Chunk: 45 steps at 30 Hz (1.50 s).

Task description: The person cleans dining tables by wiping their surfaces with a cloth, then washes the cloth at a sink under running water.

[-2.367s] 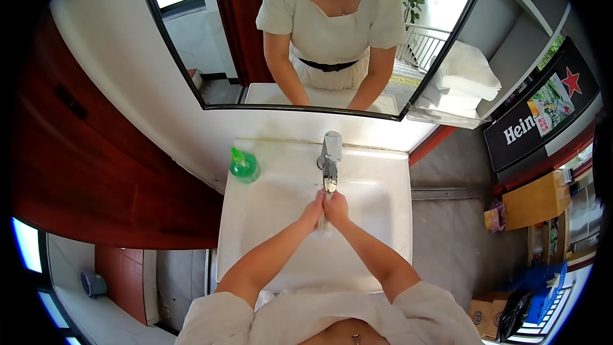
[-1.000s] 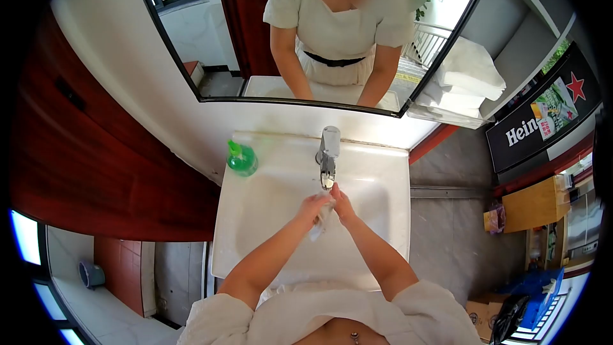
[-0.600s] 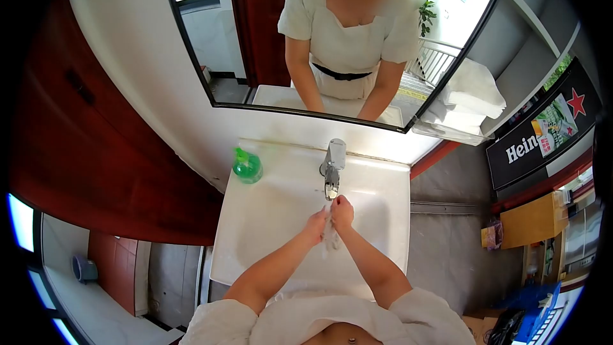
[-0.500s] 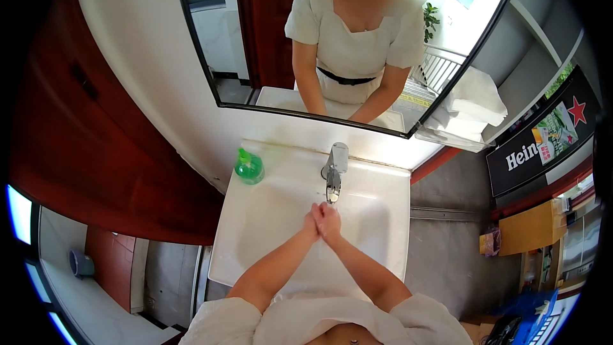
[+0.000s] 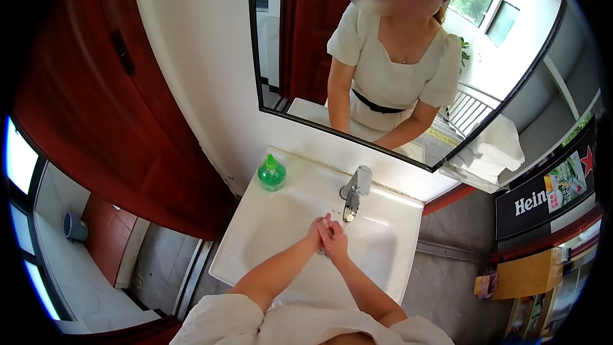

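Observation:
Over the white sink (image 5: 252, 243), my left hand (image 5: 315, 230) and my right hand (image 5: 335, 243) are pressed together, each with its fingers closed around the other. They are just below and left of the spout of the chrome faucet (image 5: 355, 191). Small wet spots show on the basin beside them. Whether water is running is too small to make out. A green pump bottle of soap (image 5: 272, 175) stands upright on the sink's back left corner, apart from both hands.
A black-framed mirror (image 5: 383, 76) hangs above the sink and reflects a person in a white dress. Folded white towels (image 5: 491, 147) sit on a shelf to the right. A dark red door (image 5: 96, 134) stands at left, and a grey bin (image 5: 75, 226) is farther left.
The head view has turned and tilted, so sink and mirror appear lower and farther right. My hands stay together but have shifted slightly away from the spout, with the fingers in a changed position.

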Tool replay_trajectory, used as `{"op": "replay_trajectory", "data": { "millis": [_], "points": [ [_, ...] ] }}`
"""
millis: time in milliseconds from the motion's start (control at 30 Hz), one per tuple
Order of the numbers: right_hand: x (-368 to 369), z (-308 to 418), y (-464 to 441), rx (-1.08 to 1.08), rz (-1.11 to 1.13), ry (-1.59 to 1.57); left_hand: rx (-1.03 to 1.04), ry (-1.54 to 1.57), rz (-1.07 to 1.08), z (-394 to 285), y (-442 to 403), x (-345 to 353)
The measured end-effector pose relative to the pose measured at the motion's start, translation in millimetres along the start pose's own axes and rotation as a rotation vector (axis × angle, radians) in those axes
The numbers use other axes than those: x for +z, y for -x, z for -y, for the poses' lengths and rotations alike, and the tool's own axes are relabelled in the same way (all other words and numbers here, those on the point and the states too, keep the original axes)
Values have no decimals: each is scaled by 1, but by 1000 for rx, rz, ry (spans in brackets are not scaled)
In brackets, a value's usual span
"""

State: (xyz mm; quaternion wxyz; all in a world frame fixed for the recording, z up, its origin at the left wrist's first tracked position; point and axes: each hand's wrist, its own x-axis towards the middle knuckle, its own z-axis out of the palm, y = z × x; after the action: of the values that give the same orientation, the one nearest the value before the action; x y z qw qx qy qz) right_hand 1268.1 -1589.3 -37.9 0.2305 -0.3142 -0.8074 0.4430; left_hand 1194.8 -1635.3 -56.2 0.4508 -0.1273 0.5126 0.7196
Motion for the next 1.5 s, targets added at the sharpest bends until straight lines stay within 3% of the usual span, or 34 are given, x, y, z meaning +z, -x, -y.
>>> {"op": "replay_trajectory", "data": {
  "millis": [33, 67, 100, 167, 200, 300, 500, 567, 600, 633, 667, 700, 767, 833, 867, 933, 1000, 1067, 1100, 1133, 1167, 1233, 1267, 1300, 1367, 1500],
  "points": [
    [2, -1, -1, -126, -1, 91, -81, 106, 154, 23, -14, -4],
    [2, -12, -10, -56, -170, 175, -162, 213, 310, 37, -22, -2],
    [-7, -16, -15, 170, -177, -137, -162, 210, 314, 38, -20, 6],
    [-25, -32, -29, 344, -144, 212, -195, -123, 284, 40, -11, 16],
    [-26, -30, -25, 367, -156, 212, -218, -164, 229, 37, -12, 20],
    [-21, -18, -9, 141, -172, 73, -173, -256, 124, 37, -28, 16],
    [-34, -53, -2, 366, -143, 221, -115, -670, 143, 14, 7, 32],
    [-34, -54, 1, 58, -303, 547, -65, -797, 120, 14, 5, 28],
    [-36, -49, 0, 70, -308, 550, 152, -815, 53, 26, -7, 18],
    [-39, -39, -3, 365, -80, 230, 372, -822, -16, 27, -9, 15],
    [-40, -32, -7, 642, 154, -101, 367, -823, -12, 29, -11, 12],
    [-35, -32, -9, 647, 156, -99, 424, -933, 43, 23, -2, 12],
    [-19, -38, -15, 938, 287, -920, 473, -1041, 96, 17, 22, 7],
    [-8, -44, -27, 847, 401, -840, 711, -1040, 307, 10, 43, 1],
    [-2, -46, -32, 749, 511, -760, 708, -1043, 305, 2, 50, -1],
    [11, -49, -38, 686, 526, -718, -60, -628, 240, -16, 55, -8],
    [26, -56, -40, 619, 532, -677, 1, -618, 188, -21, 40, -28],
    [40, -69, -41, 328, 220, -446, 71, -619, 153, -20, 18, -43],
    [30, -54, -40, 318, 198, -453, 289, -703, 59, -17, 7, -49],
    [6, -18, -32, 478, 220, -639, 512, -776, -32, -16, -1, -50],
    [-11, 8, -26, 635, 243, -827, 524, -787, -7, -19, -2, -44],
    [-21, 22, -16, 602, 311, -732, -67, -179, 207, -18, 1, -29],
    [-20, 22, -8, 581, 402, -625, -218, 48, 395, -11, -4, -27],
    [0, 2, 1, 299, 284, -223, -217, 38, 409, 0, -10, -27],
    [5, -3, 11, 41, 90, 159, -345, 275, 568, 23, -17, -22],
    [-20, -19, -8, 241, 57, 320, -258, 249, 377, 44, -6, -3]
  ]
}}
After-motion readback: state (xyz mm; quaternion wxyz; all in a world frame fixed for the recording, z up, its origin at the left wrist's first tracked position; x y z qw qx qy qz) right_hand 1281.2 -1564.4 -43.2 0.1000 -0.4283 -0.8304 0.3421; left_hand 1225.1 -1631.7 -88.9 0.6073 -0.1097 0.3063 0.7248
